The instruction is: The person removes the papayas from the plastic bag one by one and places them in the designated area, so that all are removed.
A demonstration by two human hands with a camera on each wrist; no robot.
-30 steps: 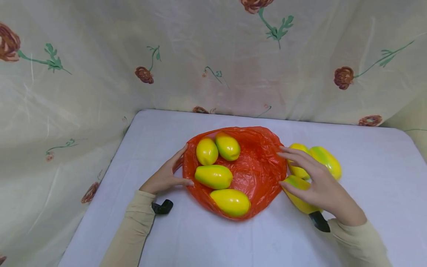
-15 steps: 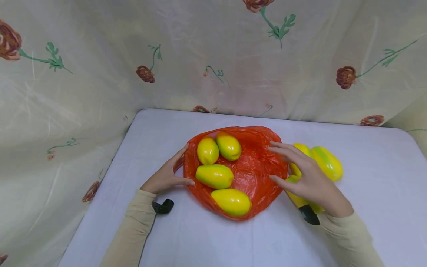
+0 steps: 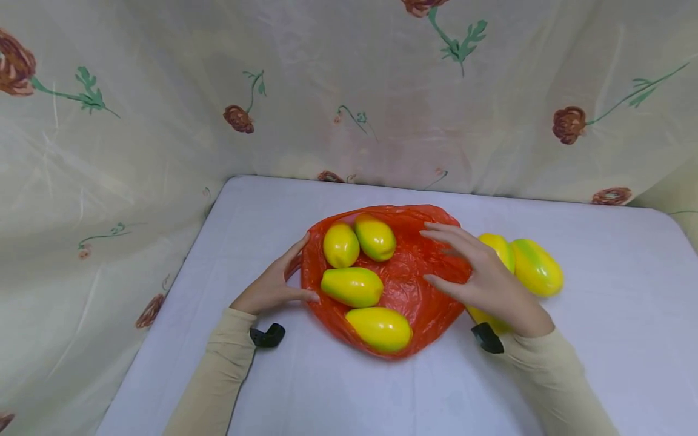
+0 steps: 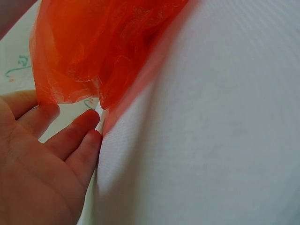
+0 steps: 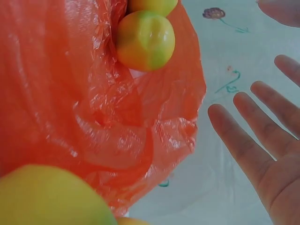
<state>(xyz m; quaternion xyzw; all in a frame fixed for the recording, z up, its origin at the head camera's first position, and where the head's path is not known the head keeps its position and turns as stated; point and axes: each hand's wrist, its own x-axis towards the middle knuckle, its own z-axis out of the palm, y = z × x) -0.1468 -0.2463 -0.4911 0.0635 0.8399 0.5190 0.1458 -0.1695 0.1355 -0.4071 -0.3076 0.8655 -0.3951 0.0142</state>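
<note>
A red plastic bag (image 3: pixel 403 275) lies spread wide on the table, its mouth facing up. Several glossy yellow-green, mango-shaped fruits (image 3: pixel 352 287) rest inside, mostly along its left and near sides. My left hand (image 3: pixel 272 284) touches the bag's left rim, thumb and fingers spread apart; in the left wrist view its fingertips meet the thin plastic. Over the right part of the bag hovers my right hand (image 3: pixel 491 284), fingers spread and holding nothing. Beyond that hand, more yellow fruits (image 3: pixel 537 268) lie outside the bag, partly hidden by it.
A white cloth covers the table (image 3: pixel 338 393). Behind it and on the left hangs a pale curtain (image 3: pixel 294 91) with a brown flower pattern. A small black device (image 3: pixel 267 335) sits at the left wrist, another black device (image 3: pixel 487 338) at the right.
My right hand has moved left, from beside the loose fruits to above the bag's right part. The left hand stays at the rim, and the fruits have not moved.
</note>
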